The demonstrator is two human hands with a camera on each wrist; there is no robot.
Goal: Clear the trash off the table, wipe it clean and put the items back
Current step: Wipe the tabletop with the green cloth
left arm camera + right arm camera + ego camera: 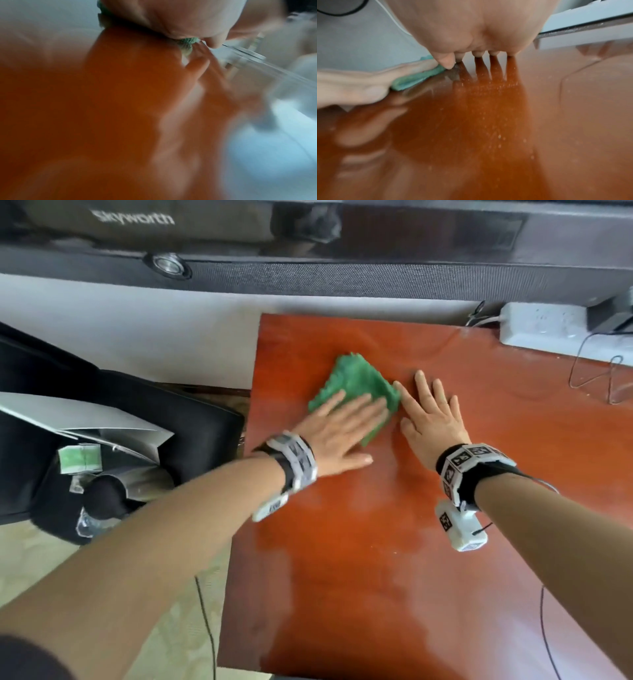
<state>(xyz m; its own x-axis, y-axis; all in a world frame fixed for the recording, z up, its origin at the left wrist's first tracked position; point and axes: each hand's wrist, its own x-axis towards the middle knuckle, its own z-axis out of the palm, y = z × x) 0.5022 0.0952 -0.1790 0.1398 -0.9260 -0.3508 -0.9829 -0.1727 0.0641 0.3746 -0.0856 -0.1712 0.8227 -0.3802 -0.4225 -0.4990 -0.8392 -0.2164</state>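
A green cloth (356,383) lies on the reddish-brown table (394,559) near its far left corner. My left hand (339,426) presses flat on the cloth with straight fingers. My right hand (431,416) lies flat on the bare wood just to the right, its index finger touching the cloth's edge. The left wrist view is blurred and shows a bit of the green cloth (187,42) under the palm. In the right wrist view the fingertips (477,54) rest on the table (488,121) beside the cloth (412,79). Fine specks dot the wood there.
A black bin (102,460) lined with a bag holds trash, left of the table on the floor. A white power strip (544,326) and thin cables (596,378) sit at the far right of the table. A dark TV (308,244) runs along the back.
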